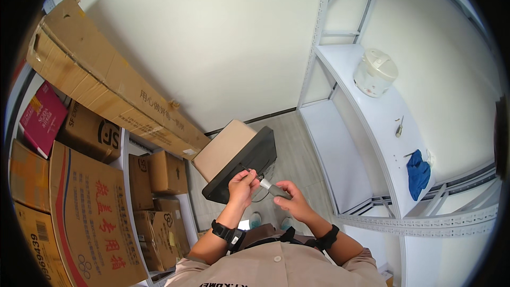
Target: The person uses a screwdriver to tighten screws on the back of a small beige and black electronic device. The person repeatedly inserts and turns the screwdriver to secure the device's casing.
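My right hand [295,201] is wrapped round the grey handle of a screwdriver-like tool [276,190] with a pale collar, slanting up to the left. My left hand [243,187] pinches at the tool's front end; what lies between those fingertips is too small to make out. Just beyond both hands stands a tilted box-shaped piece [226,146] with beige sides and a broad black panel [255,157] facing me. A thin dark cord [261,199] loops below my fingers.
Cardboard boxes [90,218] fill the shelves on the left, and a long carton [106,74] leans along the wall. On the right, a white shelf [340,58] carries a pale lidded pot [375,73], another screwdriver [399,127] and a blue cloth [418,175]. My shoes [255,219] are on the tiled floor.
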Demonstrator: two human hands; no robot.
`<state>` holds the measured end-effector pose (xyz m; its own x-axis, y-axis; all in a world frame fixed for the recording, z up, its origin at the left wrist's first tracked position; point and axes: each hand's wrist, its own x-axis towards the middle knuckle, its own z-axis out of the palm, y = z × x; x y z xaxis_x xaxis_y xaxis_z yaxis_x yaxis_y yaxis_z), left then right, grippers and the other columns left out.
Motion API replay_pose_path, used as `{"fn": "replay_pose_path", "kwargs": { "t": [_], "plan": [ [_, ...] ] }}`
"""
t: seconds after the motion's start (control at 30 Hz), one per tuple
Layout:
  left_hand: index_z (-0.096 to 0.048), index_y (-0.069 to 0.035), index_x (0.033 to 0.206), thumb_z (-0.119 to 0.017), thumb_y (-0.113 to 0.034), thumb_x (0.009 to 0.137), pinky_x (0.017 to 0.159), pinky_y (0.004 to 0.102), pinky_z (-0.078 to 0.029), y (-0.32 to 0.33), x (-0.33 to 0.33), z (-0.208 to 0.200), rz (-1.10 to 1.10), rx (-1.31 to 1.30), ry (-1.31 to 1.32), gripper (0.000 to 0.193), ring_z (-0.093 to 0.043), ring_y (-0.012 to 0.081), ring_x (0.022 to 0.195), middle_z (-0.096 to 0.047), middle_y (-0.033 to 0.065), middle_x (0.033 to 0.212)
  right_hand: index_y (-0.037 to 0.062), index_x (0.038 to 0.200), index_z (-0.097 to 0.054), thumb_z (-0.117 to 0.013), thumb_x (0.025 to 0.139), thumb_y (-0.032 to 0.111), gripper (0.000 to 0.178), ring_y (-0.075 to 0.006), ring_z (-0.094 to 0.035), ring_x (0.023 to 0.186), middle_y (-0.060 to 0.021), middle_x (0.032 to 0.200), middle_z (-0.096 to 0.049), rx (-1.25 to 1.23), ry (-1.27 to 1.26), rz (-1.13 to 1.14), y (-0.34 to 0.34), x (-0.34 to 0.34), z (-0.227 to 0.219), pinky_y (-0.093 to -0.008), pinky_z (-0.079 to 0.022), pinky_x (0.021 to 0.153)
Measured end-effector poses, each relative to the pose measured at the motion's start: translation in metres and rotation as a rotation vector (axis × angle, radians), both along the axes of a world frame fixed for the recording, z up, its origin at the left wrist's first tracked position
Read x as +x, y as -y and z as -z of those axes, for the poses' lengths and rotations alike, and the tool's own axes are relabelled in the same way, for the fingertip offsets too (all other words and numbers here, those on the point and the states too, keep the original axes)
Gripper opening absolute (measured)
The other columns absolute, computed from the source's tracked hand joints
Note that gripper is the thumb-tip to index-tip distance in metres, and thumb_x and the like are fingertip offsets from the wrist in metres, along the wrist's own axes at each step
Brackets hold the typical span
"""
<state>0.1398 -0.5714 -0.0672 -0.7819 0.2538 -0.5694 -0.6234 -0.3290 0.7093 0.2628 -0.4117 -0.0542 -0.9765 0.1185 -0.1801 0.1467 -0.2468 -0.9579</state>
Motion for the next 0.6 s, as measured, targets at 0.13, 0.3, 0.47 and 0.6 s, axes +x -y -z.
{"fn": "replay_pose_path", "kwargs": {
  "t": [0.13, 0.3, 0.47, 0.6],
  "plan": [
    [-0.061, -0.006, 0.103, -0.059, -0.009, 0.094, 0.067, 0.0244, -0.057, -0.002, 0.002, -0.003, -0.024, 0.071, 0.002, 0.011, -0.068, 0.0157, 0.083, -0.068, 0.0062, 0.095, 0.0063, 0.121, -0.050, -0.057, 0.094, 0.020, 0.030, -0.0117, -0.046, 0.057, -0.0077, 0.094, -0.059, -0.524, 0.292, 0.009, -0.010, 0.000, -0.010, -0.0260, -0.035, 0.050],
    [-0.057, -0.003, 0.112, -0.052, -0.004, 0.096, 0.073, 0.0261, -0.058, -0.005, 0.004, -0.007, -0.048, 0.094, 0.026, 0.018, -0.068, 0.0202, 0.093, -0.067, 0.0103, 0.104, 0.0041, 0.121, -0.051, -0.049, 0.099, 0.028, 0.032, -0.0109, -0.045, 0.053, -0.0094, 0.090, -0.062, -0.631, 0.351, -0.121, -0.017, 0.001, -0.002, -0.0233, -0.033, 0.046],
    [-0.058, -0.008, 0.111, -0.054, -0.012, 0.096, 0.071, 0.0264, -0.056, -0.003, 0.005, -0.020, 0.020, 0.140, 0.012, 0.015, -0.067, 0.0158, 0.090, -0.067, 0.0047, 0.101, 0.0034, 0.118, -0.054, -0.059, 0.094, 0.020, 0.029, -0.0086, -0.047, 0.056, -0.0076, 0.087, -0.062, -0.308, 0.269, -0.041, -0.004, -0.003, -0.001, -0.0231, -0.033, 0.044],
    [-0.062, -0.014, 0.102, -0.062, -0.023, 0.094, 0.068, 0.0265, -0.054, -0.004, 0.007, -0.010, 0.068, -0.050, 0.037, 0.012, -0.061, 0.0075, 0.078, -0.064, -0.0030, 0.088, 0.0043, 0.115, -0.056, -0.069, 0.085, 0.013, 0.034, -0.0099, -0.053, 0.070, -0.0050, 0.089, -0.060, -0.018, 0.146, -0.043, 0.001, -0.004, -0.006, -0.0248, -0.042, 0.057]
  ]
}}
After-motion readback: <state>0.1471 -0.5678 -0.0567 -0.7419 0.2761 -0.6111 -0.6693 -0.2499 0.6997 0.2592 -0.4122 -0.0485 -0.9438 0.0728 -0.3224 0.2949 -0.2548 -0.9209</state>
